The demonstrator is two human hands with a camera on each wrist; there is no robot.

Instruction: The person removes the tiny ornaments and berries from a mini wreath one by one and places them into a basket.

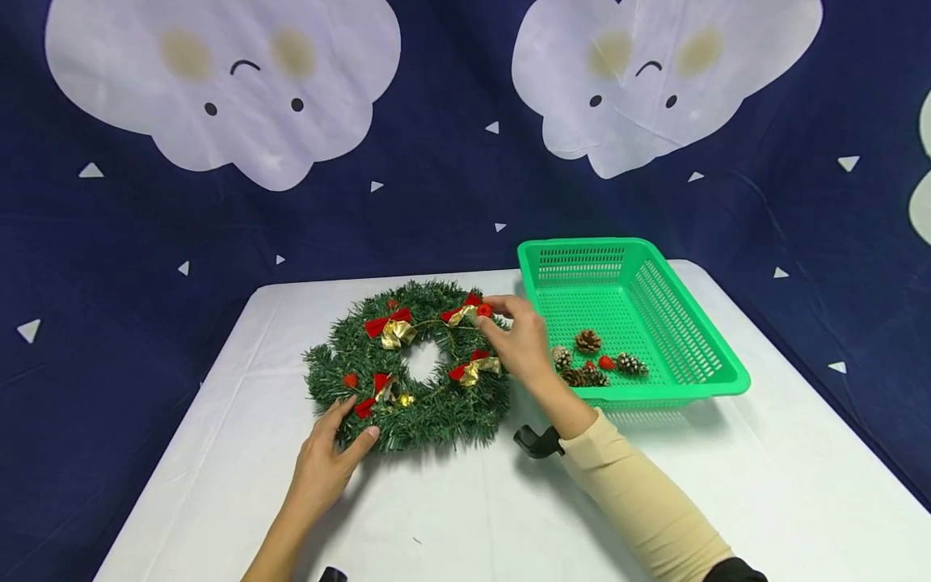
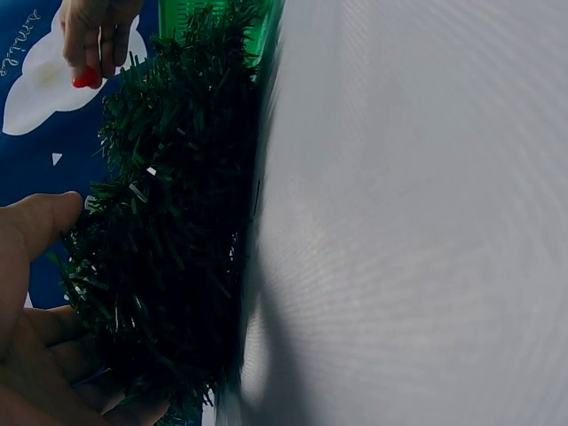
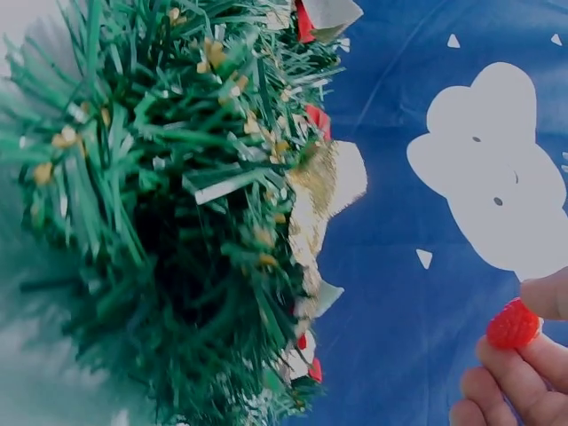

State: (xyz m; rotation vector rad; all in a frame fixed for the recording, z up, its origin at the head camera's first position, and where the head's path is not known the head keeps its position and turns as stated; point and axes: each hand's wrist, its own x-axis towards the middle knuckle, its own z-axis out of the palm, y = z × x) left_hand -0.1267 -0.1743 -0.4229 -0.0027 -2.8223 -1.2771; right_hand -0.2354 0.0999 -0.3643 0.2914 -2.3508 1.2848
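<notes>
A green Christmas wreath [image 1: 436, 420] with red-and-gold bows lies on the white table. At its near left edge my left hand [image 1: 325, 457] holds the rim, thumb on one side and fingers on the other, as the left wrist view also shows the hand [image 2: 44, 346]. My right hand [image 1: 522, 339] pinches a small red artificial berry [image 3: 513, 325] between thumb and fingers. It is over the wreath's far right part, near a bow [image 1: 463, 310]. In the right wrist view the berry is apart from the greenery. Two other red berries [image 1: 351, 380] sit on the wreath.
A green plastic basket [image 1: 676, 394] stands right of the wreath. Inside it lie several pine cones [image 1: 587, 341] and red berries [image 1: 606, 363]. A dark blue cloth with white clouds [image 1: 225, 89] hangs behind the table [image 1: 451, 517].
</notes>
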